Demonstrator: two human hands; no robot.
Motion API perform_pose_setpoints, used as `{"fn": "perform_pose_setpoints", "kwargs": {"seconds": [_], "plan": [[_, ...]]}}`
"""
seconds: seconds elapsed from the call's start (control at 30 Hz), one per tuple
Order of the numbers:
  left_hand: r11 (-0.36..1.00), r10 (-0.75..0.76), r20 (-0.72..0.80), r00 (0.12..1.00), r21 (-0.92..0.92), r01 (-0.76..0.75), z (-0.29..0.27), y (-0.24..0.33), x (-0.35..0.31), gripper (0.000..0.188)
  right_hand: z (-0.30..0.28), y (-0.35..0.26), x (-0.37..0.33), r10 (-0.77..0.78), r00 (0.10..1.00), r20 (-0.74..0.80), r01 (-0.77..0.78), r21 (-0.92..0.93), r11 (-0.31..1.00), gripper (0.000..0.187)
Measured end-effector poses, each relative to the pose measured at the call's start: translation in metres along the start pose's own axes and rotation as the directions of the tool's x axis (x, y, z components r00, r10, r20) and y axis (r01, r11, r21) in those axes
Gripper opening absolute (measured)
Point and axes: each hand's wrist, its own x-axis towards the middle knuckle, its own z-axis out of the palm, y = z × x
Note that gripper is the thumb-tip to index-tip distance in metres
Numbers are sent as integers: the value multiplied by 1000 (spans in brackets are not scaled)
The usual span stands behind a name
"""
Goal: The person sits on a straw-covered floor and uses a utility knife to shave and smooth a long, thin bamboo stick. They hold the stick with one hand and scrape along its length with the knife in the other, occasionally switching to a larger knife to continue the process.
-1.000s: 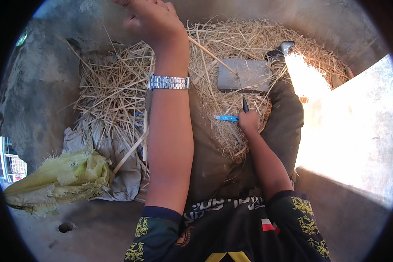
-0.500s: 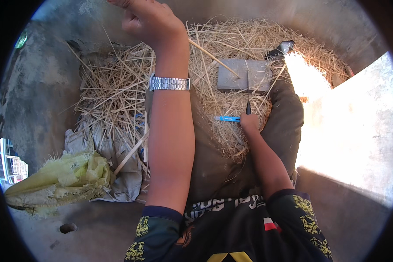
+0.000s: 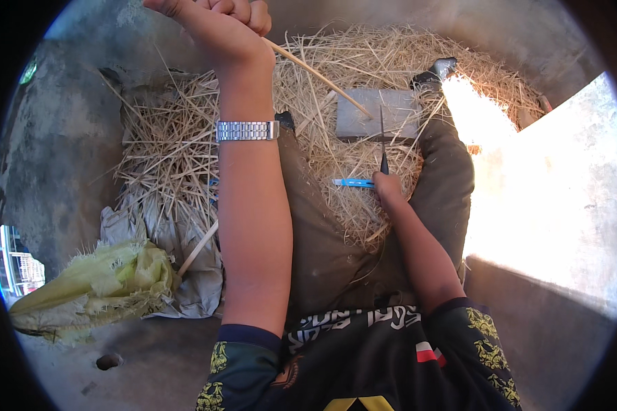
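High at the upper left, my left hand (image 3: 230, 26) has its fingers curled closed around a thin bamboo stick (image 3: 315, 74). The stick slants down to the right, its lower tip over a flat grey block (image 3: 356, 113). Between my legs, my right hand (image 3: 388, 189) is closed on a knife with a black handle (image 3: 384, 163) and a narrow blade pointing away from me, in front of the block. A blue box cutter (image 3: 354, 183) sticks out leftward from the same hand; whether it is gripped or only touched is hard to see.
Loose straw-like strips (image 3: 171, 130) cover the ground around the block and my legs. A torn yellow-green sack (image 3: 110, 281) and grey sheeting (image 3: 199, 288) lie at my left. Concrete walls (image 3: 55, 151) surround me, and sunlight falls on the right one.
My left hand has moved left with the stick, showing more of its length. My right hand has shifted slightly; the knife's blade now shows upright over the block.
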Motion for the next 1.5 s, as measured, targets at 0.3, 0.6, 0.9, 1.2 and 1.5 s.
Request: {"fn": "perform_pose_setpoints", "kwargs": {"seconds": [0.3,0.6,0.9,1.2,1.5], "plan": [[997,73,-47,996,-6,-74,13,1,-4,76,-29,-74,-63,-611,765,-204,638,368,676,31],[988,-58,80,995,-136,69,9,5,-6,76,-41,-59,-41,-293,938,-183,285,-69,956,40],[997,-69,209,975,-6,71,12,8,-4,78,-11,-12,-21,-196,976,-95,201,43,979,38],[988,103,-138,985,125,-86,11,5,-6,74,-28,-70,-76,-599,731,-327,656,92,750,32],[950,124,-139,982,301,-78,7,6,-3,78,3,17,-17,28,970,-242,-77,-195,978,37]]}}
